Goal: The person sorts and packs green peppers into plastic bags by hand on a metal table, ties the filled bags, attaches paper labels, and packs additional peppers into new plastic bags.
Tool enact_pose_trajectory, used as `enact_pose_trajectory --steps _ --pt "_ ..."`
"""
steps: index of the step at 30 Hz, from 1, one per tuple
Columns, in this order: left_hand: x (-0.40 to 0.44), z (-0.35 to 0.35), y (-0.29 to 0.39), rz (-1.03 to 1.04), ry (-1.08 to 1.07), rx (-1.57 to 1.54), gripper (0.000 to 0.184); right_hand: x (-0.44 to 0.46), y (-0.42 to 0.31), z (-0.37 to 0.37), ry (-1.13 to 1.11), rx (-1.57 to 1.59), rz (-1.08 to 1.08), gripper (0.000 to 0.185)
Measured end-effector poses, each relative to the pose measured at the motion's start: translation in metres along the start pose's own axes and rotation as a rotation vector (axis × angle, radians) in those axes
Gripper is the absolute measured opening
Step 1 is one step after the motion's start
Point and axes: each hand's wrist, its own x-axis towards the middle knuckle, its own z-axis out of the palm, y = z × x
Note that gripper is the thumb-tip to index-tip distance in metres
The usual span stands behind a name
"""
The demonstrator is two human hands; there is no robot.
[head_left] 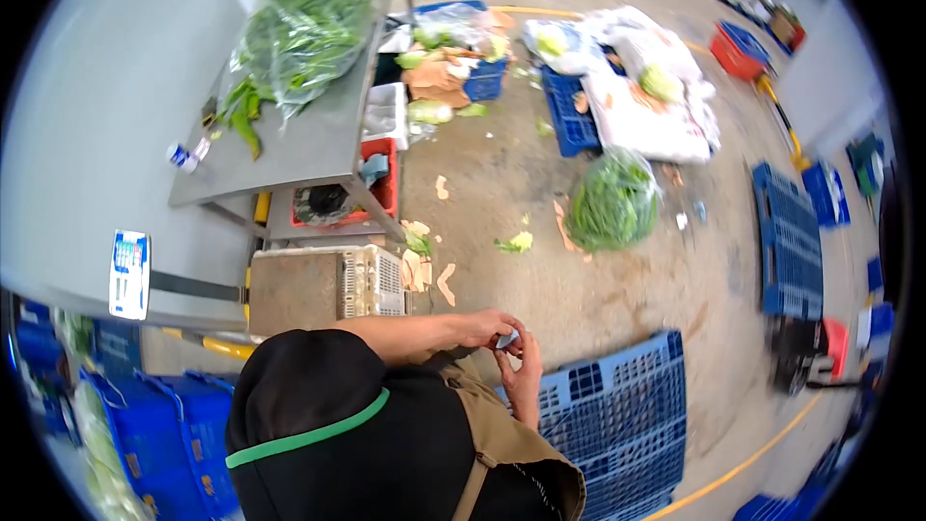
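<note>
In the head view, my left hand (489, 328) and my right hand (523, 372) meet in front of my body. Between their fingertips is a small pale blue-grey piece (506, 339), flat and thin-looking; its kind cannot be made out. The fingers of both hands are closed on it. Below my right hand a blue plastic pallet (617, 415) lies on the floor, partly covered by my brown apron (497, 420).
A metal table (309, 150) carries a clear bag of green vegetables (313, 39). Another bag of greens (614, 201) stands on the floor near white sacks (641, 121). Leaf scraps (516, 242) and paper bits litter the floor. A blue pallet (789, 241) is at right.
</note>
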Motion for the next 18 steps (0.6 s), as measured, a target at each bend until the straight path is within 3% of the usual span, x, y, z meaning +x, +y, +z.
enact_pose_trajectory --steps 5,10,13,18 --pt "-0.016 -0.034 0.049 0.204 0.012 -0.12 0.062 0.095 -0.002 0.024 -0.244 -0.047 -0.023 0.038" --pt "-0.036 -0.071 0.071 0.441 0.129 -0.183 0.057 0.163 -0.008 0.056 -0.502 -0.012 -0.001 0.026" --pt "-0.05 -0.085 0.093 0.536 0.318 -0.058 0.055 0.211 0.001 0.076 -0.564 -0.051 -0.393 0.02" --pt "-0.058 -0.104 0.13 0.555 0.673 0.06 0.039 0.306 0.015 0.084 -0.639 -0.084 -0.287 0.016"
